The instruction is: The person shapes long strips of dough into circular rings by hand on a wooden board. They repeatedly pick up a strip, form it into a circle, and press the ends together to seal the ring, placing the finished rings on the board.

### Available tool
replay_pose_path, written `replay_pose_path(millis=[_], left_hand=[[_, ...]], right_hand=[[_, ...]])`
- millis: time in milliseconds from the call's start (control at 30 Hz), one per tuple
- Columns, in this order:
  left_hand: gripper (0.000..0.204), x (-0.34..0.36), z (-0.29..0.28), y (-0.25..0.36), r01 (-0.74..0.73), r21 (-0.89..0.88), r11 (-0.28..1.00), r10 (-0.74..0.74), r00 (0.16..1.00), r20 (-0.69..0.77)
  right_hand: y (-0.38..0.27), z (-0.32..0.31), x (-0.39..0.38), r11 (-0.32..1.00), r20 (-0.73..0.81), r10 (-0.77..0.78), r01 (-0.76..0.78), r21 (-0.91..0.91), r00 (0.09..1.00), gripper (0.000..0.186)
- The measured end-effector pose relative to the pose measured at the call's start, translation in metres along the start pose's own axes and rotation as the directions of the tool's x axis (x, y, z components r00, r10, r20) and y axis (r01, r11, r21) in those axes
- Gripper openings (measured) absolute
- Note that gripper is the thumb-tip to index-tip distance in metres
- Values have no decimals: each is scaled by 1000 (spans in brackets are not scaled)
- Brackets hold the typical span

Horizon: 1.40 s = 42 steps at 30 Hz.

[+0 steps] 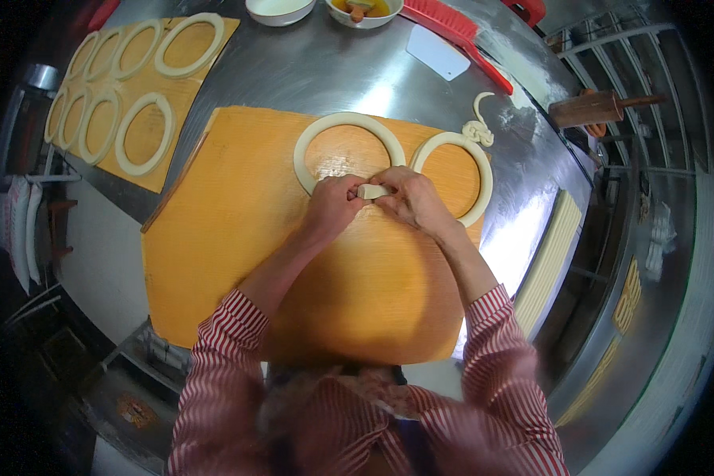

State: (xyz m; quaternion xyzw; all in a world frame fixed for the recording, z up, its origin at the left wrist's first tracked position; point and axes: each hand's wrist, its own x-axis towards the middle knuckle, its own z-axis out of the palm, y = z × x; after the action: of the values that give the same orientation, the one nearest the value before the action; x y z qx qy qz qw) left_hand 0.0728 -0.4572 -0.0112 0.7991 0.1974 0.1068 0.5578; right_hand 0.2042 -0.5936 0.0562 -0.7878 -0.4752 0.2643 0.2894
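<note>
At the far left, a wooden board point(190, 91) bears eight pale dough rings point(169, 127) in two rows. To its right, a larger wooden board point(214, 238) lies on the steel table point(293, 67), with a white bowl point(280, 12) beyond it. The left hand point(335, 205) is mostly closed, thumb and fingers pinching the near side of a large dough ring point(349, 119) lying on the larger board. Farther back is a bowl of yellow liquid point(341, 16). A short, blunt piece of dough shows between the hands; whether the ends are joined cannot be told. The right hand point(414, 198), fingers curled, grips the dough beside it. Past it come a white scraper point(438, 53), a red brush point(444, 20), a second ring point(486, 178) near the first, a curled dough scrap point(476, 132), long dough strips point(547, 262) and a wooden rolling pin point(587, 107).
</note>
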Motion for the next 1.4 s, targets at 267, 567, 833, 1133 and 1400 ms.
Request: replay_pose_path(millis=[267, 567, 833, 1133, 1400], left_hand=[[32, -17, -6, 0, -211, 293, 932, 199, 977, 71], [37, -13, -37, -8, -342, 251, 906, 254, 912, 323], [18, -15, -31, -20, -543, 413, 731, 490, 839, 236], [15, -6, -24, -9, -438, 318, 841, 424, 898, 115], [12, -6, -22, -15, -460, 300, 836, 437, 888, 146]], right_hand=[[2, -16, 13, 978, 270, -72, 121, -170, 960, 26], [6, 18, -14, 938, 101, -228, 247, -242, 968, 22], [10, 41, -17, 865, -33, -288, 245, -438, 957, 21], [10, 55, -16, 984, -345, -97, 37, -177, 933, 12], [6, 65, -20, 972, -360, -138, 56, -228, 923, 17]])
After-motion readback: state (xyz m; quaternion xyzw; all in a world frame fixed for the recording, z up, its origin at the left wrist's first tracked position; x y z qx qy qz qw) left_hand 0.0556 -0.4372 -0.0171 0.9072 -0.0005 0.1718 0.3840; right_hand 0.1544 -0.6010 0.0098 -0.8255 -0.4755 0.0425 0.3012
